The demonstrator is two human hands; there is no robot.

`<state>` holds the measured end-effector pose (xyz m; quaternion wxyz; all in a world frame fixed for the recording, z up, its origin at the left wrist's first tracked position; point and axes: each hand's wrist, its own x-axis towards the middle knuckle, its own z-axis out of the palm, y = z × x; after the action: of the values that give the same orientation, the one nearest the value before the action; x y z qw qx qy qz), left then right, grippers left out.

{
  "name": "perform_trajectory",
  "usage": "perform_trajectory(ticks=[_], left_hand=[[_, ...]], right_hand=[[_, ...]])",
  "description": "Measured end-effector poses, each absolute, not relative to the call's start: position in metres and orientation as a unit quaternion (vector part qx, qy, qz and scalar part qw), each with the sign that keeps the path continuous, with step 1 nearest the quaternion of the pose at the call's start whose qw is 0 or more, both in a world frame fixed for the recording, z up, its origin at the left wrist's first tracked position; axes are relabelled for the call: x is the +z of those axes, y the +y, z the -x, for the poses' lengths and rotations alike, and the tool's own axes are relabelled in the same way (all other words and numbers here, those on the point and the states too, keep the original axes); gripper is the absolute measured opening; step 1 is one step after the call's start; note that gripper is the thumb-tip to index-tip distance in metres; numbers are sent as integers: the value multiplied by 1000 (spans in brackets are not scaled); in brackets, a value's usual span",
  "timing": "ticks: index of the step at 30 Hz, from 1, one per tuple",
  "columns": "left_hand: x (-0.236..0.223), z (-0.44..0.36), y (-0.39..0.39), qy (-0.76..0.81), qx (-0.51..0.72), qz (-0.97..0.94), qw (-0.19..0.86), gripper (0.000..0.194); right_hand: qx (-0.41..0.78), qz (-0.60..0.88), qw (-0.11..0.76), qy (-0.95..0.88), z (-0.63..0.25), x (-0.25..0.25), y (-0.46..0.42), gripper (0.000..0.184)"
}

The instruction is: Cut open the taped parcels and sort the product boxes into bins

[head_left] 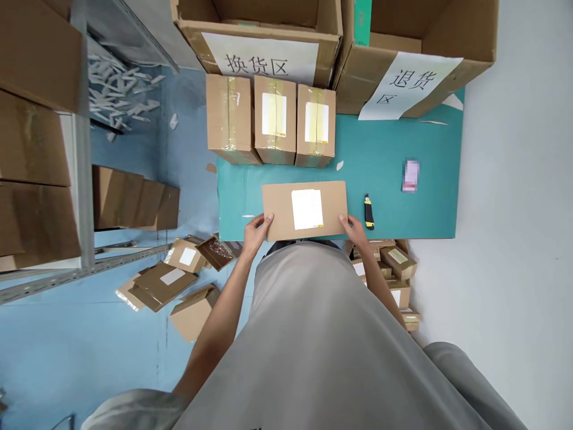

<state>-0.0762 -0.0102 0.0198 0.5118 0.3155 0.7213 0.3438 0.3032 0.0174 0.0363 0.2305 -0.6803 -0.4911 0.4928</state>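
A flat brown cardboard box (280, 206) with a white label (307, 209) on its upper face is held level at the front edge of the teal table (430, 218). My left hand (258, 232) grips its left end, thumb on top. At the right end, my right hand (353, 229) pinches the box in the same way. The fingers under the box are hidden. Just right of my right hand lies a black and yellow utility knife (369, 213).
Three taped cartons (274, 119) stand at the table's back left. Behind them are two large open boxes (190, 45) (481, 71) with paper signs. A blurred pink item (410, 175) lies at right. Shelving (83, 137) and discarded boxes (161, 286) are to the left.
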Motion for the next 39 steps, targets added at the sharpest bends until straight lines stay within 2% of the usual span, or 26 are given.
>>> perform_trajectory(ticks=[3, 9, 13, 16, 20, 23, 26, 30, 35, 39], left_hand=[[8, 82, -25, 715, 351, -250, 550, 69], [1, 79, -60, 735, 285, -300, 536, 38], [8, 68, -66, 737, 283, -317, 527, 32], [22, 67, -59, 735, 310, -329, 506, 30], [54, 74, -39, 729, 370, -365, 446, 46], [80, 82, -21, 737, 392, -392, 386, 57], [91, 88, -8, 746, 380, -412, 360, 57], [74, 89, -4, 749, 354, -405, 386, 61], [33, 94, -21, 734, 402, -289, 464, 78], [8, 106, -40, 753, 340, -289, 483, 73]], right_hand=[[519, 684, 241, -452, -315, 28, 4, 78], [530, 693, 209, -441, -326, 14, -18, 68], [535, 677, 227, -451, -315, 17, -21, 57], [534, 671, 248, -450, -312, 27, -17, 58], [497, 678, 295, -454, -312, 53, -4, 67], [453, 685, 305, -482, -310, 75, 8, 62], [430, 690, 304, -497, -305, 84, 17, 59], [440, 695, 282, -493, -299, 70, 20, 62], [488, 704, 289, -427, -315, 41, 7, 70], [513, 695, 218, -455, -331, 25, -8, 67]])
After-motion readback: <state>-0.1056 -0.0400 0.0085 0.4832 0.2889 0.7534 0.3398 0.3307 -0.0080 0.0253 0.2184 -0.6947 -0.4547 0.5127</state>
